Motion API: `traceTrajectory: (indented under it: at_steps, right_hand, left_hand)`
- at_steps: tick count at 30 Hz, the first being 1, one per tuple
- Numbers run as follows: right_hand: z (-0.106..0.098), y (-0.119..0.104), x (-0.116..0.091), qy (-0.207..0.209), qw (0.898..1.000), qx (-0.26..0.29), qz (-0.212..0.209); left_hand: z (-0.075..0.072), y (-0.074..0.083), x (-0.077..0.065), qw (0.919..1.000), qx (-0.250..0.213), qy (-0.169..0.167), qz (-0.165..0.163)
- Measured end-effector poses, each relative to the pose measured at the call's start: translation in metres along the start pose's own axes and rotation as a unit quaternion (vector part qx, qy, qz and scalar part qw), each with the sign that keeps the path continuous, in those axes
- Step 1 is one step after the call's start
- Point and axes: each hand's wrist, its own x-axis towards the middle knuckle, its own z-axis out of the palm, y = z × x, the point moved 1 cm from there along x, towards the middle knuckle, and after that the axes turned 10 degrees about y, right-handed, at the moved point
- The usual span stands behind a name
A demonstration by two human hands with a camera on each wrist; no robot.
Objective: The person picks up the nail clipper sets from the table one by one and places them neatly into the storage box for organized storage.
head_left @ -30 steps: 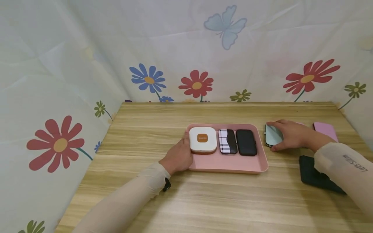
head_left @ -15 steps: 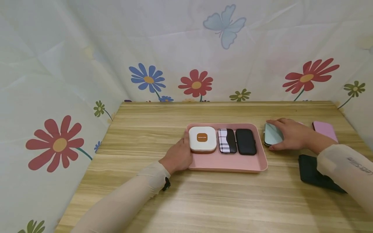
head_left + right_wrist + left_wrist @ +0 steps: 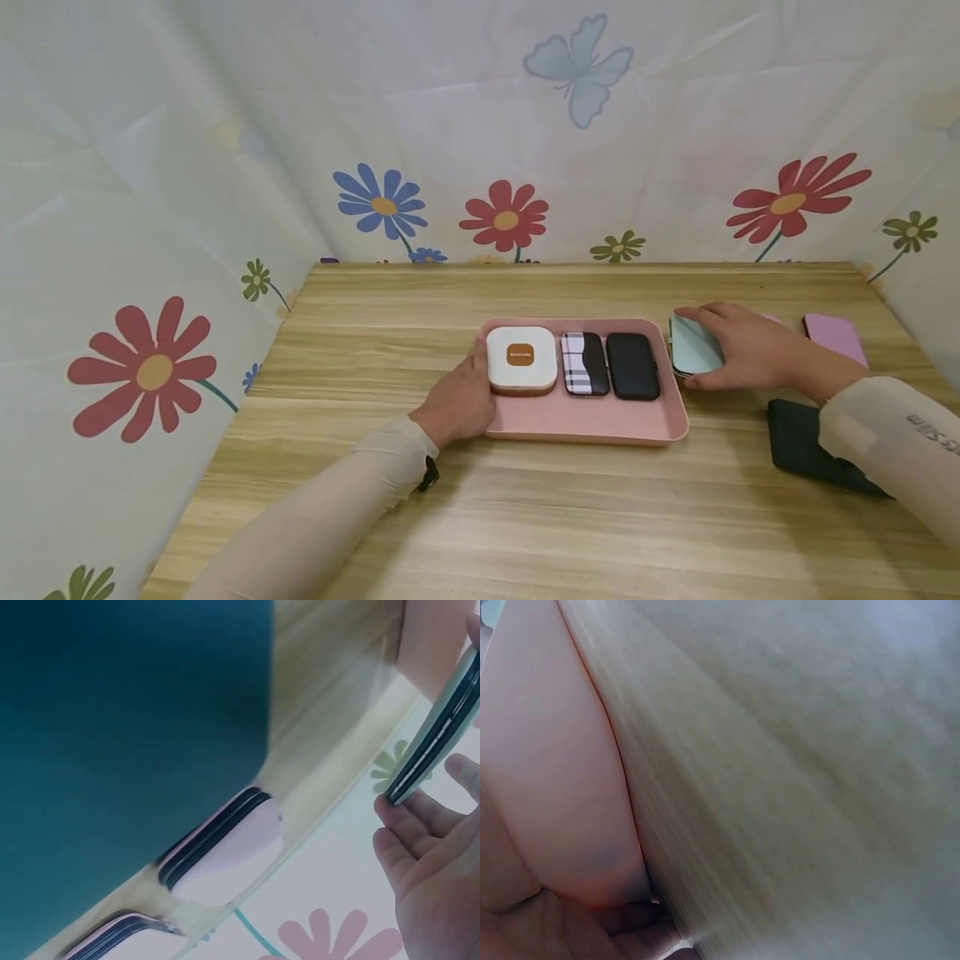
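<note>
My left hand (image 3: 459,400) holds the left side of a pink tray (image 3: 577,423), and in the left wrist view its fingers (image 3: 634,919) lie at the tray's outer wall. Inside the tray a white case (image 3: 522,379) labelled "MANICURE", a plaid-and-black case (image 3: 579,371) and a black case (image 3: 633,367) lie in a row. Just beyond the tray's right rim, my right hand (image 3: 750,346) grips a mint-green case (image 3: 697,346) between thumb and fingers. From the right wrist, that mint case (image 3: 435,742) shows its dark edge, tilted and off the table.
On the right lie a pink case (image 3: 836,340) and a second one (image 3: 772,317), mostly hidden behind my right hand. A dark green flat object (image 3: 802,442) sits partly beneath my right forearm. A flower-printed sheet (image 3: 637,150) borders the wooden table (image 3: 525,517).
My right hand has shifted slightly left with the mint-green case, bringing it up beside the tray's right rim. The left hand and the tray have stayed in place.
</note>
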Motion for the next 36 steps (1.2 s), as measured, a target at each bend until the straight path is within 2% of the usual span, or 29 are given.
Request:
traceTrajectory:
  at_steps: [10, 23, 32, 36]
  right_hand:
    - [-0.01, -0.024, 0.005, 0.02, 0.999, 0.017, -0.02]
    - [-0.001, -0.037, 0.007, 0.006, 0.999, 0.032, -0.039]
    - [0.004, -0.045, 0.01, 0.04, 0.996, 0.045, -0.065]
    - [0.007, -0.048, 0.012, 0.04, 0.995, 0.043, -0.077]
  left_hand:
    - [0.0, 0.0, 0.0, 1.0, 0.002, -0.001, -0.002]
    - [0.002, 0.001, 0.001, 1.0, -0.006, 0.001, -0.005]
    - [0.001, 0.002, 0.001, 1.0, -0.003, 0.0, -0.004]
    - [0.001, 0.001, 0.001, 1.0, -0.004, 0.0, -0.001]
